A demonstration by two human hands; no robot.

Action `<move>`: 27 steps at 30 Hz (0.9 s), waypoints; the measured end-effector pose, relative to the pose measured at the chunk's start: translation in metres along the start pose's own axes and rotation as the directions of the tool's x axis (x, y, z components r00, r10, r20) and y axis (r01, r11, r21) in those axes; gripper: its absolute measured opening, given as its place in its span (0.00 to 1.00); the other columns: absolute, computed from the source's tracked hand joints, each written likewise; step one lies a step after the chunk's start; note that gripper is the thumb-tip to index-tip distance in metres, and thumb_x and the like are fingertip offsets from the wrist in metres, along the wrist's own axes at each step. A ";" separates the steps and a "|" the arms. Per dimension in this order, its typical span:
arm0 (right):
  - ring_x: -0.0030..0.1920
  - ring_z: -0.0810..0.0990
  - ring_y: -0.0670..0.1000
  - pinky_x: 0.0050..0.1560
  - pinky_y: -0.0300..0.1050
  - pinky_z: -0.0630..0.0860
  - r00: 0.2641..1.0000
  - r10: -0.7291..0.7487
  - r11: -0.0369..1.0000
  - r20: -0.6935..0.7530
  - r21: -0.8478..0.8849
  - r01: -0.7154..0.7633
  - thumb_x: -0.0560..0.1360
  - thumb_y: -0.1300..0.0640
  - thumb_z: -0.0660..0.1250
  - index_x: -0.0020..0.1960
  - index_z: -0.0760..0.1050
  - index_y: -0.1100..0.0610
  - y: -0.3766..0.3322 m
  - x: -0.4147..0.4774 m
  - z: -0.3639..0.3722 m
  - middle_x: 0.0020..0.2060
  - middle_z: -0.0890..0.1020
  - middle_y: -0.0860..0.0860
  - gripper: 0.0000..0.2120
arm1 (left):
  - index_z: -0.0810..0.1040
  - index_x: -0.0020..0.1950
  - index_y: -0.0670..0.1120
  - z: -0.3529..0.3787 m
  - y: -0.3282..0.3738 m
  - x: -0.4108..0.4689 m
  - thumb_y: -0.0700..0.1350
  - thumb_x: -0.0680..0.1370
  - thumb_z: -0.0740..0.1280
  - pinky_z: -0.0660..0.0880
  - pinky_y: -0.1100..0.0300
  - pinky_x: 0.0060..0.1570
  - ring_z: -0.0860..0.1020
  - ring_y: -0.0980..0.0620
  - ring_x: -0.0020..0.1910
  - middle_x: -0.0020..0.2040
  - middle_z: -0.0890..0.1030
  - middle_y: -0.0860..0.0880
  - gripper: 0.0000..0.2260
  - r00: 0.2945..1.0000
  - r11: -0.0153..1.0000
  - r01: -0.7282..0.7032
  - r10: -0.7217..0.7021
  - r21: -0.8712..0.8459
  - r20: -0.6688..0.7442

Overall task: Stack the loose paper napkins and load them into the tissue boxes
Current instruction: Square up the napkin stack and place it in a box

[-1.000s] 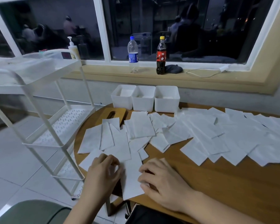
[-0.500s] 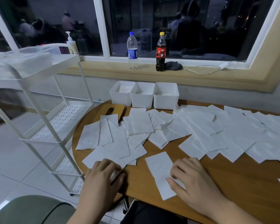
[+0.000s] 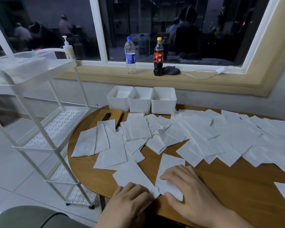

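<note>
Right hand (image 3: 191, 191) flat on one napkin (image 3: 170, 168), left hand (image 3: 132, 199) curled on a second napkin (image 3: 133, 176), grip unclear; dragging could crumple them off the table (image 3: 237, 186).

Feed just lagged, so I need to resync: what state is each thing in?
left hand, resting on left napkin, grip unclear
right hand, pressing flat on right napkin
loose napkins, scattered, unstacked
tissue boxes, upright, open-topped
wooden lid, lying on the table
water bottle, capped, upright
cola bottle, capped, upright
</note>
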State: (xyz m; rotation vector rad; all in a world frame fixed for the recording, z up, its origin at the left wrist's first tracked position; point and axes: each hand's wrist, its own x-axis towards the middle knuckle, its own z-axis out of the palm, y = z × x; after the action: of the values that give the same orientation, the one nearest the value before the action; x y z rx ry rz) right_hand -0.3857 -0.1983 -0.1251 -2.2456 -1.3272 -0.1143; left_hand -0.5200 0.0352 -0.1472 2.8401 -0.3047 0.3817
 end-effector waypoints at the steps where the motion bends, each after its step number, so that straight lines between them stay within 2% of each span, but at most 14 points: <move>1: 0.64 0.72 0.39 0.66 0.40 0.66 1.000 -0.013 1.000 0.020 0.017 0.013 0.78 0.47 0.72 0.66 0.75 0.42 -0.002 0.001 -0.001 0.61 0.73 0.34 0.17 | 0.78 0.60 0.67 -0.001 -0.001 0.001 0.60 0.80 0.67 0.77 0.67 0.43 0.77 0.66 0.56 0.58 0.78 0.67 0.10 1.000 1.000 -0.001 0.002 -0.030 0.012; 3: 0.67 0.72 0.40 0.68 0.41 0.66 0.997 -0.026 0.999 0.072 0.037 0.023 0.77 0.47 0.72 0.69 0.74 0.41 -0.005 0.003 -0.004 0.63 0.73 0.33 0.21 | 0.78 0.62 0.68 -0.007 -0.003 0.001 0.58 0.82 0.67 0.80 0.65 0.46 0.77 0.69 0.56 0.58 0.80 0.67 0.09 0.999 0.989 0.033 -0.027 -0.142 0.046; 5: 0.69 0.71 0.40 0.70 0.41 0.66 0.991 -0.039 0.998 0.126 0.055 0.032 0.77 0.47 0.71 0.72 0.73 0.40 -0.007 0.005 -0.005 0.65 0.72 0.32 0.24 | 0.77 0.64 0.69 -0.019 -0.003 0.000 0.53 0.81 0.67 0.81 0.63 0.51 0.77 0.69 0.57 0.59 0.80 0.67 0.14 0.994 0.969 0.100 -0.090 -0.227 0.056; 7: 0.71 0.69 0.40 0.71 0.39 0.64 0.985 -0.023 0.994 0.170 0.105 0.005 0.78 0.44 0.71 0.73 0.71 0.37 -0.010 0.008 -0.006 0.65 0.71 0.30 0.25 | 0.76 0.64 0.71 -0.030 -0.004 0.002 0.46 0.80 0.69 0.79 0.66 0.55 0.79 0.69 0.59 0.60 0.80 0.69 0.20 0.989 0.943 0.148 -0.136 -0.299 0.062; 10: 0.72 0.69 0.39 0.71 0.38 0.64 0.983 0.048 0.970 0.175 0.226 -0.088 0.78 0.39 0.73 0.71 0.73 0.36 -0.017 0.016 -0.006 0.65 0.73 0.29 0.23 | 0.78 0.61 0.70 -0.052 -0.001 0.013 0.39 0.79 0.74 0.78 0.69 0.52 0.81 0.66 0.57 0.57 0.82 0.71 0.24 0.978 0.915 0.198 -0.210 -0.352 0.005; 14: 0.65 0.77 0.41 0.65 0.41 0.73 0.965 0.231 0.873 0.121 0.411 -0.260 0.80 0.41 0.72 0.64 0.80 0.38 -0.020 0.028 -0.008 0.59 0.81 0.35 0.14 | 0.82 0.61 0.64 -0.075 0.011 0.032 0.35 0.79 0.75 0.79 0.64 0.50 0.84 0.58 0.56 0.55 0.86 0.62 0.23 0.959 0.845 0.165 -0.259 -0.509 -0.119; 16: 0.61 0.81 0.43 0.61 0.44 0.78 0.955 0.287 0.813 0.078 0.508 -0.285 0.83 0.42 0.69 0.62 0.83 0.43 -0.022 0.031 -0.012 0.55 0.85 0.39 0.11 | 0.80 0.64 0.63 -0.085 0.016 0.044 0.39 0.79 0.77 0.80 0.60 0.50 0.84 0.53 0.57 0.55 0.87 0.57 0.22 0.929 0.762 0.131 -0.317 -0.634 -0.189; 18: 0.59 0.85 0.45 0.61 0.45 0.81 0.935 0.355 0.694 0.021 0.664 -0.278 0.83 0.45 0.70 0.62 0.84 0.47 -0.025 0.034 -0.022 0.55 0.88 0.42 0.11 | 0.79 0.67 0.61 -0.089 0.017 0.055 0.42 0.77 0.79 0.80 0.57 0.51 0.84 0.50 0.56 0.56 0.86 0.53 0.23 0.882 0.648 0.122 -0.418 -0.752 -0.217; 20: 0.58 0.87 0.47 0.61 0.47 0.83 0.910 0.414 0.587 -0.003 0.765 -0.264 0.81 0.48 0.70 0.64 0.83 0.49 -0.025 0.035 -0.033 0.55 0.89 0.45 0.14 | 0.80 0.66 0.58 -0.087 0.013 0.065 0.43 0.76 0.79 0.82 0.52 0.53 0.85 0.49 0.53 0.53 0.87 0.50 0.20 0.848 0.537 0.172 -0.507 -0.826 -0.154; 22: 0.57 0.88 0.50 0.58 0.48 0.83 0.896 0.443 0.530 0.021 0.800 -0.281 0.81 0.51 0.71 0.63 0.84 0.52 -0.020 0.034 -0.041 0.54 0.89 0.49 0.12 | 0.84 0.60 0.55 -0.081 0.006 0.073 0.43 0.78 0.78 0.82 0.45 0.55 0.85 0.47 0.50 0.48 0.86 0.47 0.13 0.850 0.439 0.255 -0.526 -0.862 -0.017; 23: 0.54 0.88 0.51 0.55 0.47 0.82 0.887 0.461 0.531 0.036 0.790 -0.307 0.82 0.52 0.71 0.61 0.84 0.53 -0.016 0.032 -0.043 0.52 0.90 0.50 0.10 | 0.86 0.58 0.54 -0.076 0.004 0.076 0.42 0.79 0.77 0.82 0.46 0.54 0.84 0.46 0.48 0.46 0.86 0.47 0.10 0.855 0.412 0.290 -0.517 -0.864 0.040; 25: 0.47 0.89 0.50 0.45 0.42 0.79 0.849 0.527 0.553 0.038 0.743 -0.376 0.82 0.52 0.72 0.57 0.83 0.54 -0.007 0.027 -0.045 0.46 0.90 0.51 0.06 | 0.87 0.54 0.54 -0.065 0.004 0.083 0.39 0.80 0.75 0.82 0.53 0.50 0.84 0.46 0.45 0.43 0.85 0.45 0.09 0.852 0.389 0.358 -0.509 -0.849 0.126; 27: 0.43 0.88 0.47 0.37 0.36 0.75 0.801 0.598 0.566 0.033 0.690 -0.451 0.82 0.52 0.73 0.56 0.82 0.52 0.001 0.022 -0.042 0.41 0.89 0.51 0.05 | 0.87 0.53 0.52 -0.053 0.008 0.090 0.40 0.80 0.75 0.82 0.52 0.51 0.84 0.45 0.44 0.42 0.85 0.44 0.07 0.835 0.385 0.424 -0.517 -0.820 0.189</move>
State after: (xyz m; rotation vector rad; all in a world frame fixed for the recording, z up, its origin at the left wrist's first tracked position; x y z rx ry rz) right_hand -0.3654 -0.2012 -0.0823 -1.8095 -0.4000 0.3058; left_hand -0.4488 0.0270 -0.0705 1.7809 0.3070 0.1615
